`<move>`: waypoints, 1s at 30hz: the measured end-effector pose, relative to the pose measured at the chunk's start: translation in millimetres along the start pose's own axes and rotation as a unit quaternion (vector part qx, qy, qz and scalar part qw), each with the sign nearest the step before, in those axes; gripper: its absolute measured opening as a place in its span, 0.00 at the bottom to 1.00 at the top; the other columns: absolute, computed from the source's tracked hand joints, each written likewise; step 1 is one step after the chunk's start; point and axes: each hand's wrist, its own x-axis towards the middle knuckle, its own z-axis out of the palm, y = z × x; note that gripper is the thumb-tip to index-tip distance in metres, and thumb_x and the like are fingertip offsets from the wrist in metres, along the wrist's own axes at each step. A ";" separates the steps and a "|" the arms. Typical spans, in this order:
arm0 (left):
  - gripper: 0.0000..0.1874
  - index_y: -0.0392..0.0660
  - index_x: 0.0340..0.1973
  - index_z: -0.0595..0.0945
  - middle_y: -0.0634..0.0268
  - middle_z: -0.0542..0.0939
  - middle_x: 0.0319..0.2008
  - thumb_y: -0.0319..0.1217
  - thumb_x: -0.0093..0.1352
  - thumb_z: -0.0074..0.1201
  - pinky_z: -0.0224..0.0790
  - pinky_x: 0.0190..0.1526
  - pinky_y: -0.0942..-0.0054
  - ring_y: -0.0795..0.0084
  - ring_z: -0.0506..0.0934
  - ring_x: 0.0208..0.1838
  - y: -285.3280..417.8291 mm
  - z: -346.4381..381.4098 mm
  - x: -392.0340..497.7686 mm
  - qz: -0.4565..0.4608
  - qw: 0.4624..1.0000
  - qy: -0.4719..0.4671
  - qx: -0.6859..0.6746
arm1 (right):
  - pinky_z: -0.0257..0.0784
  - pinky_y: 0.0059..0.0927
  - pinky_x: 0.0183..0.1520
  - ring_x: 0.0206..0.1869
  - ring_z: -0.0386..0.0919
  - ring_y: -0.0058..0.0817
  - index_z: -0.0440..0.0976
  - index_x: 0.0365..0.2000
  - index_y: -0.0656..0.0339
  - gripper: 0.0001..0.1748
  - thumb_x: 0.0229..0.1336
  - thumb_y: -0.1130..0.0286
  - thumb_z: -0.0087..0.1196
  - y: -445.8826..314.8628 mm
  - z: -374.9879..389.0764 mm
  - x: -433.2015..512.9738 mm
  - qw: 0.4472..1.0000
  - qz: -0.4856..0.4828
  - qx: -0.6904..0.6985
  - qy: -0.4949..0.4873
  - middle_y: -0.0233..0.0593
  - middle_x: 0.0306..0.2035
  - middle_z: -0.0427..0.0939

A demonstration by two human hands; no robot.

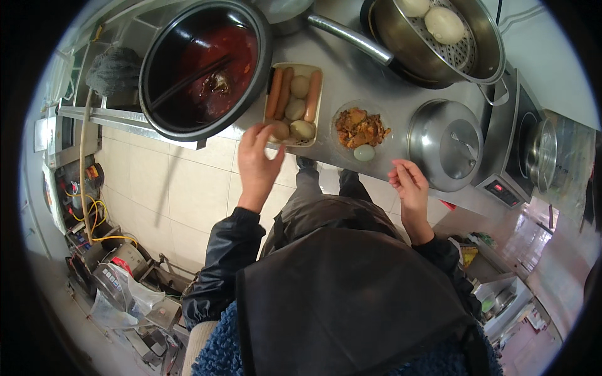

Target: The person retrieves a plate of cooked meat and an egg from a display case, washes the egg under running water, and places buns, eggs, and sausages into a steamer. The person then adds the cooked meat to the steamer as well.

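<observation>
My left hand [257, 164] is over the near left corner of a cream tray [320, 101], thumb and fingers apart. Its fingertips overlap an egg [281, 130] in the view; whether they touch it I cannot tell. Three sausages [312, 96] and several brownish eggs [299, 87] lie in this tray. My right hand [410, 190] hangs by the counter's front edge with loosely curled fingers and nothing visible in them. It is nearest to a domed metal lid [425, 141]. Between the hands, a clear plate [342, 141] bears chopped orange-brown food [360, 127] and a pale bluish egg [364, 152].
A black pot [265, 61] of red liquid with chopsticks [193, 80] stands at the left. Behind are a pan handle [350, 38] and a steamer pot [400, 42] holding pale buns [444, 25]. At the right sits an induction cooker [502, 190] with a glass lid [541, 155].
</observation>
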 end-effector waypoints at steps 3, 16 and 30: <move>0.24 0.41 0.46 0.78 0.54 0.76 0.45 0.24 0.52 0.65 0.69 0.49 0.61 0.53 0.74 0.48 -8.8 -11.2 -13.6 -0.087 0.994 -0.037 0.049 | 0.65 0.18 0.42 0.36 0.70 0.16 0.74 0.43 0.62 0.10 0.67 0.68 0.47 2.4 -10.9 -2.0 1.000 -0.001 0.010 0.000 0.29 0.33 0.73; 0.28 0.44 0.47 0.78 0.57 0.79 0.40 0.32 0.49 0.69 0.68 0.47 0.61 0.56 0.76 0.45 -8.8 30.8 7.3 -0.005 0.981 -0.048 0.187 | 0.65 0.18 0.42 0.36 0.69 0.16 0.73 0.43 0.62 0.11 0.67 0.67 0.47 7.2 -23.8 -5.3 1.000 0.009 0.023 -0.013 0.29 0.33 0.73; 0.27 0.45 0.45 0.78 0.61 0.79 0.39 0.32 0.49 0.67 0.67 0.47 0.62 0.59 0.77 0.44 -10.3 26.0 5.2 -0.023 0.986 -0.050 0.159 | 0.64 0.17 0.37 0.32 0.71 0.16 0.74 0.42 0.63 0.12 0.65 0.66 0.49 4.1 -24.4 -5.1 0.999 0.015 0.041 -0.012 0.32 0.31 0.76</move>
